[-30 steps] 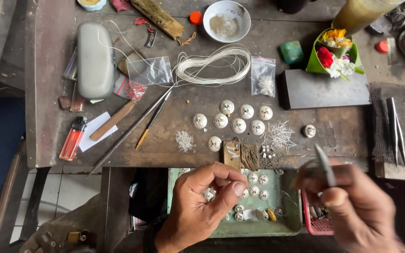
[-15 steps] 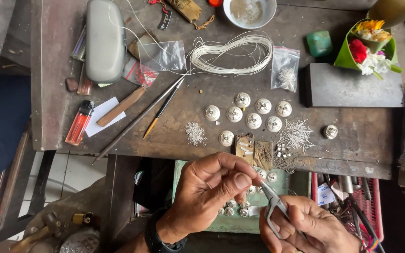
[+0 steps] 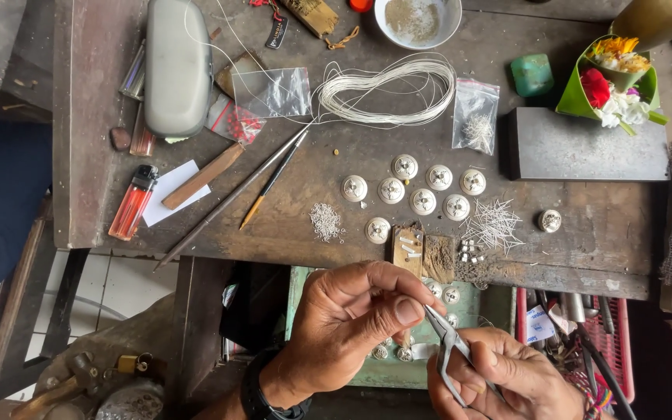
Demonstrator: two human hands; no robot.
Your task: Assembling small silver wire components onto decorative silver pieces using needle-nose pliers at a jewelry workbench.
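Observation:
My left hand [image 3: 351, 319] is pinched, thumb against fingers, on a small piece too tiny to make out. My right hand [image 3: 507, 377] grips metal tweezers [image 3: 446, 342], their tips meeting my left thumb. Both hands hover over a green tray [image 3: 472, 299] holding several round silver buttons, just below the workbench edge. On the bench above lie several more round silver buttons [image 3: 423, 201], a scatter of thin silver wire pieces [image 3: 493, 225] and a small heap of tiny silver bits [image 3: 325, 221].
The worn wooden bench [image 3: 585, 225] carries a coil of white wire [image 3: 386, 89], plastic bags, a grey case [image 3: 177, 66], an orange lighter [image 3: 132, 204], long tools, a white bowl [image 3: 418, 19], a steel block [image 3: 585, 146] and a flower offering [image 3: 614, 78]. A red tool basket [image 3: 577, 334] sits lower right.
My right hand with the tweezers has come down and left until the tips meet my left thumb. The view has shifted slightly.

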